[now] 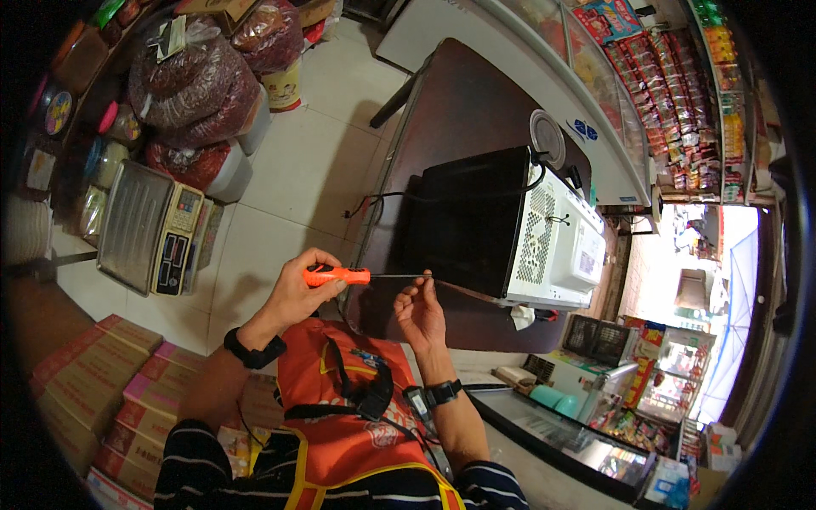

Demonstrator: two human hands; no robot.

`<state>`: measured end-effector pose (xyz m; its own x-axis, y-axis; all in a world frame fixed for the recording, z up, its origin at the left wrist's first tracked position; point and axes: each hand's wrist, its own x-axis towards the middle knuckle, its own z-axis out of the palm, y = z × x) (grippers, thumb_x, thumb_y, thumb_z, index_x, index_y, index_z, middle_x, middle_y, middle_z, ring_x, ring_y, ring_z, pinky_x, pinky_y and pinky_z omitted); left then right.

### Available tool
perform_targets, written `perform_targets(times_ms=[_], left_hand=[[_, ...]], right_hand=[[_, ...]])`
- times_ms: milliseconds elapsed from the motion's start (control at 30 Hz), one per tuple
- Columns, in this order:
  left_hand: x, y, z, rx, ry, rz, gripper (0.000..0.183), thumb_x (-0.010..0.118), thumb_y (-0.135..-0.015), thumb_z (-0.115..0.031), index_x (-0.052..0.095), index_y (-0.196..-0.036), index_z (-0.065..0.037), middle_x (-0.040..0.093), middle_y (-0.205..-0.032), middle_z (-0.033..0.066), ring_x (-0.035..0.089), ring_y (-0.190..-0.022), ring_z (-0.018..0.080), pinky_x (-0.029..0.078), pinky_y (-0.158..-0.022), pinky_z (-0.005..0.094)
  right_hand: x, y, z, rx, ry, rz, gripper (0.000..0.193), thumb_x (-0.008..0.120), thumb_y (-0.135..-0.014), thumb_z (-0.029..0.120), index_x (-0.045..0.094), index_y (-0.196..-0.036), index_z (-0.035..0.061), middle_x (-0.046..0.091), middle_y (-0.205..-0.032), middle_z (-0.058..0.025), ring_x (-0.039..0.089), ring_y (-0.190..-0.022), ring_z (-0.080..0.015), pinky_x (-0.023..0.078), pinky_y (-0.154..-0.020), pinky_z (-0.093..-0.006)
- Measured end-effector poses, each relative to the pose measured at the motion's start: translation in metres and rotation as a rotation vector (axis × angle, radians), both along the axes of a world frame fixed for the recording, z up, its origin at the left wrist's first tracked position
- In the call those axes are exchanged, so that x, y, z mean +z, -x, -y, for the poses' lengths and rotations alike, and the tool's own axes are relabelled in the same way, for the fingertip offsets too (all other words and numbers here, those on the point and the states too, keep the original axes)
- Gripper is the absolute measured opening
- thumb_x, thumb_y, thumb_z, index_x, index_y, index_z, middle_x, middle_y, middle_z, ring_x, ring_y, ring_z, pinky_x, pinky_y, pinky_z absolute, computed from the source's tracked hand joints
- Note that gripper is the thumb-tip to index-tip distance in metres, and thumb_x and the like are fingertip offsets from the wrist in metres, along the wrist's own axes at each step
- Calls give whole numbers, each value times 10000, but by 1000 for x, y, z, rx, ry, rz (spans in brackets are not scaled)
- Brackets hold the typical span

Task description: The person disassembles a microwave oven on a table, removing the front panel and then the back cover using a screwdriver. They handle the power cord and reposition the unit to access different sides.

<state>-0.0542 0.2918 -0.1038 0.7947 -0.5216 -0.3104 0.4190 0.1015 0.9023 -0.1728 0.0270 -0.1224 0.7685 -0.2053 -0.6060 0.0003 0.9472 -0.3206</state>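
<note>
An orange-handled screwdriver [338,276] lies level in front of me, its thin shaft pointing right. My left hand [302,289] is closed around the handle. With thumb and fingertips, my right hand [420,313] pinches the far end of the shaft; whether a small part such as a screw is also there is too small to tell. Just beyond my right hand, a microwave oven [467,217] rests on a dark table [463,93]. Its black casing faces me, and its pale perforated back panel [557,238] faces right. A black power cord [399,195] runs over the casing to a plug.
On the left stands a weighing scale [140,228] beside large bags of dark reddish goods [195,85]. Stacked cartons [98,374] fill the lower left. A glass-topped freezer [544,433] stands lower right, and a white display case [510,68] runs behind the table.
</note>
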Motion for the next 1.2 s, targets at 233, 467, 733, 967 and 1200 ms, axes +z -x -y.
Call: perform_targets(times_ms=[233, 467, 733, 967, 1200], left_hand=[[6, -11, 1, -31, -65, 135, 256, 826, -957, -75, 665, -1139, 7, 675, -1023, 21, 614, -917, 79, 532, -808, 262], [19, -25, 4, -56, -86, 352, 296, 805, -975, -98, 647, -1207, -4, 697, -1022, 39, 648, -912, 108, 546, -813, 277], [28, -44, -10, -251, -351, 385, 354, 712, -1024, -176, 585, -1307, -6, 695, -1084, 109, 673, -933, 217, 549, -819, 356], [20, -31, -3, -124, -188, 304, 410, 732, -987, -139, 578, -1345, -8, 674, -1077, 120, 664, -983, 245, 535, -877, 382], [18, -29, -3, -117, -243, 570, 451, 718, -1014, -94, 533, -1416, -6, 682, -1135, 121, 673, -952, 223, 551, -851, 380]], right_hand=[[-3, 1, 2, -7, -12, 19, 195, 692, -1093, 213, 709, -1267, 128, 737, -1085, 0, 682, -938, -147, 588, -833, -321], [-3, 0, 3, 18, -33, 16, 199, 695, -1092, 249, 714, -1268, 157, 732, -1079, 14, 676, -941, -138, 577, -848, -323], [1, -8, 1, 46, -21, 6, 215, 723, -1079, 238, 694, -1252, 114, 705, -1043, -18, 642, -909, -149, 565, -800, -307], [-2, -8, 3, 72, 46, -8, 230, 725, -1077, 236, 681, -1260, 102, 699, -1072, -33, 636, -917, -155, 554, -798, -308], [-3, -7, 2, 78, 44, 4, 236, 735, -1070, 230, 689, -1259, 97, 712, -1104, -37, 648, -920, -165, 556, -811, -319]])
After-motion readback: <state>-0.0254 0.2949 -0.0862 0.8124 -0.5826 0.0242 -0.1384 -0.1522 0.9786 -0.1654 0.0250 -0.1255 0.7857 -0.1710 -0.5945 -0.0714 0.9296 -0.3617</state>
